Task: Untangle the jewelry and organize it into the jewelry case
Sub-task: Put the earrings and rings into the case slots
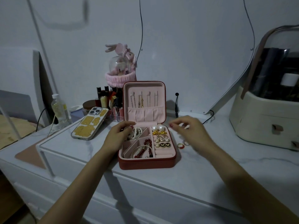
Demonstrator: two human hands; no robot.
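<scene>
— Where were the loose rings lying?

— On the tabletop just right of the jewelry case, under the right hand, nearer it than the left.

— And its grip?

— Blurred; whether the curled fingers pinched anything, I couldn't tell. The left hand rested on the case's left edge (fingers loosely bent).

The jewelry case looked like matt red leatherette outside, lined in soft, velvety pink cloth. The pearl earrings in it were glossy and smooth, the red bead bracelet polished, the gold clips shiny metal. The worktop was smooth white with faint marble veining. The phone wore a glossy clear plastic cover, and the headband was fluffy pink cloth.
</scene>
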